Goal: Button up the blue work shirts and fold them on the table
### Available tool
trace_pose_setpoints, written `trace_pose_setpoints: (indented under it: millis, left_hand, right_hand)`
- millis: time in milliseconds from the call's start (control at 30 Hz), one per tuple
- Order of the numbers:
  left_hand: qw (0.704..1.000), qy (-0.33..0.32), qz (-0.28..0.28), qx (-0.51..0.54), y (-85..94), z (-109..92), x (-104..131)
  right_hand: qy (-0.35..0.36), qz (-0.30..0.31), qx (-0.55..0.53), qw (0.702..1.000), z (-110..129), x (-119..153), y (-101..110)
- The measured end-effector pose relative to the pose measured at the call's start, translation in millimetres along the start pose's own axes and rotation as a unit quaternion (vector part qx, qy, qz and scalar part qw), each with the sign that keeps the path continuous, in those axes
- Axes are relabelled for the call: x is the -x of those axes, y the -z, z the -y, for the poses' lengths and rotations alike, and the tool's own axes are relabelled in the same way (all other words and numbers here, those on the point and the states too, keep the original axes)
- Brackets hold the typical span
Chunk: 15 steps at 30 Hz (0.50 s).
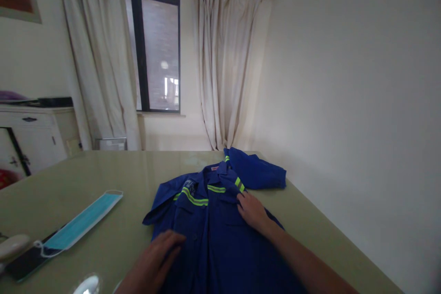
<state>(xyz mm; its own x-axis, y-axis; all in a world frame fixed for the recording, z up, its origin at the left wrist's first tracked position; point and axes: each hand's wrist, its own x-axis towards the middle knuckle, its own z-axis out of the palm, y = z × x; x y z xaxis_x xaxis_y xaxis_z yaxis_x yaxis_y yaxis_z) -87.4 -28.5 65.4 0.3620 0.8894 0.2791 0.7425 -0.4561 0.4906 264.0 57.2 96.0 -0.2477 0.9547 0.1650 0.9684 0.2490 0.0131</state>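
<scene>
The blue shirt [222, 243] lies spread front-up on the table [330, 234], collar away from the person. It looks light and limp, likely to crease or drag rather than break, so the shoulders or side seams seem the best places to take hold. The right hand's [253, 211] fingers touch the chest; whether its grip pinches cloth, I cannot tell. The left hand [156, 255] is loose, apparently grasping nothing.

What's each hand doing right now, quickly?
Left hand: open, thumb and fingers apart, nothing visible between them.
Right hand: fingers on the blue jacket; whether they grip it cannot be told.
</scene>
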Motion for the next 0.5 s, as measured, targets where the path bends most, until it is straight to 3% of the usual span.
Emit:
trace_pose_setpoints:
  millis: [67, 100, 167, 233, 300, 333, 367, 433, 500]
  left_hand:
    - [0.99, 0.04, -0.089, -0.102, 7.1, 10.1, -28.0]
    - [0.98, 0.071, -0.106, -0.153, 10.6, 18.2, -41.5]
    - [0.966, 0.131, -0.084, -0.207, 18.3, 38.9, -64.0]
    - [0.966, 0.166, -0.036, -0.193, 28.5, 63.4, -79.1]
    - [0.971, 0.193, -0.03, -0.139, 41.8, 88.6, -87.3]
    - [0.969, 0.218, -0.048, -0.104, 49.1, 100.6, -89.4]
    - [0.964, 0.248, -0.073, -0.057, 56.2, 111.4, -90.4]
    - [0.946, 0.298, -0.105, 0.079, 67.8, 128.2, -90.2]
    - [0.917, 0.312, -0.09, 0.233, 73.7, 136.5, -88.5]
  right_hand:
    - [0.039, -0.001, 0.014, 0.999, 7.7, -13.4, 8.2]
    - [0.062, -0.016, 0.017, 0.998, 8.1, -20.4, 15.0]
    - [0.094, -0.076, 0.018, 0.992, -2.3, -34.8, 33.5]
    - [0.068, -0.163, 0.004, 0.984, -30.1, -48.6, 54.3]
    - [-0.047, -0.266, -0.028, 0.962, -70.3, -58.5, 71.1]
    - [-0.129, -0.331, -0.046, 0.934, -91.0, -61.0, 76.3]
    - [-0.165, -0.355, -0.05, 0.919, -109.3, -61.6, 78.8]
    - [-0.194, -0.38, -0.049, 0.903, -130.9, -57.3, 76.5]
    - [-0.163, -0.365, -0.05, 0.915, -125.2, -48.0, 66.9]
